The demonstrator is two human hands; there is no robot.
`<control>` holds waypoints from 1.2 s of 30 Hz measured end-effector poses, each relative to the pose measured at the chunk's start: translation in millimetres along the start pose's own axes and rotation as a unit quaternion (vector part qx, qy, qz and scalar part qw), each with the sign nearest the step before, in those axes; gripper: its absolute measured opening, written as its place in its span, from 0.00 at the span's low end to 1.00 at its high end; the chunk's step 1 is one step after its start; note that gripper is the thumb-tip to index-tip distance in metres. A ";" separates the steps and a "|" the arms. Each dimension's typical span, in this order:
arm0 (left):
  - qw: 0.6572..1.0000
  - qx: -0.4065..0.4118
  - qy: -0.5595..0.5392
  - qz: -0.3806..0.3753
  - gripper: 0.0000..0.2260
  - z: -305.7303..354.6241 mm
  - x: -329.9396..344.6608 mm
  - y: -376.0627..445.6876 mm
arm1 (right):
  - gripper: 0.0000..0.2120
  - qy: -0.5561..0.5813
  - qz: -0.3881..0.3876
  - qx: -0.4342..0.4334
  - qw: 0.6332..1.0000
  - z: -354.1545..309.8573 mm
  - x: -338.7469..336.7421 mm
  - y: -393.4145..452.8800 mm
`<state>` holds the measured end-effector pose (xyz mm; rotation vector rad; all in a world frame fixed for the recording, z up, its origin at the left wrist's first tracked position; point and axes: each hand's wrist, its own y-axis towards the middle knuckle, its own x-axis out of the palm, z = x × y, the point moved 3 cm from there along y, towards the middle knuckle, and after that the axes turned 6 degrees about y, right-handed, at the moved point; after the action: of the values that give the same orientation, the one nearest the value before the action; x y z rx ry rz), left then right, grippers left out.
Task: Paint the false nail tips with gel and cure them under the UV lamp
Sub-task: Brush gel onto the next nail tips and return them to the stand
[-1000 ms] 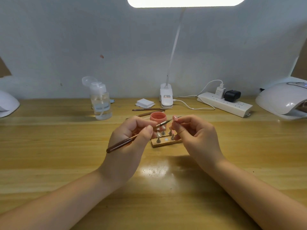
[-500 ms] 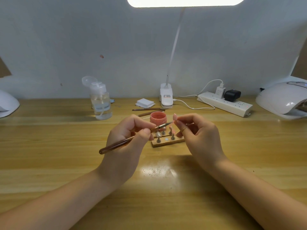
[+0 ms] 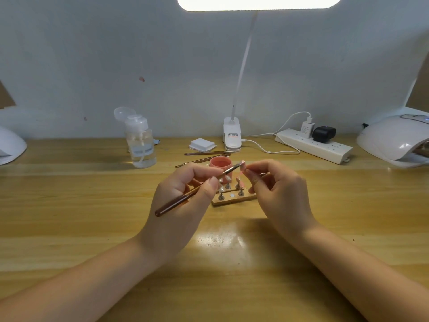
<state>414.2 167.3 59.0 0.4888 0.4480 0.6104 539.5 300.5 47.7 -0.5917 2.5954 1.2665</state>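
Left hand [image 3: 185, 196] raised over the middle of the counter [image 3: 69, 217], thumb and curled fingers pinching a dark brown brush [image 3: 192, 192] partway along its handle; handle end slanting down toward the near-left, bristle end reaching up and right to touch a small pink nail tip [image 3: 243, 165]. Right hand [image 3: 278, 194] likewise raised, thumb and forefinger pressed together on the thin stem carrying that nail tip, remaining fingers loosely curled underneath and holding nothing else visible. Between and just behind both hands, resting on the counter, a small wooden holder [image 3: 234, 199] with several metal pegs standing upright, some capped with pale tips, one spot showing only a flat round disc. Just behind the holder, an open pink gel pot [image 3: 220, 164], partly hidden by the left fingers. Farther back, two spare brushes [image 3: 209, 153] lying flat near a stack of white pads [image 3: 201, 144]. Toward the back-left, a clear pump bottle [image 3: 140, 141] with lid flipped open. At the back edge near the centre, the white base of a desk lamp [image 3: 232, 137], cable running right to a power strip [image 3: 313, 146] holding two plugs. At the far right edge, a white UV lamp [image 3: 394, 141], well apart from the hands.
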 end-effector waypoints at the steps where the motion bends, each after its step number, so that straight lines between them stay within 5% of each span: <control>1: 1.000 -0.002 0.000 -0.003 0.05 0.2 0.3 -0.2 | 0.06 0.001 0.000 0.004 1.000 0.4 0.0 0.0; 22: 0.999 0.029 0.044 0.012 0.06 1.4 -1.3 -1.9 | 0.06 0.073 -0.004 0.074 0.995 5.3 3.4 -2.2; 36: 0.999 0.006 -0.039 0.029 0.05 -3.3 -0.8 0.4 | 0.09 0.105 -0.003 0.070 0.992 4.0 4.6 -1.6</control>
<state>411.8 168.1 56.8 0.5361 0.3638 0.6427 536.1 301.5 42.5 -0.7410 2.8210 1.0591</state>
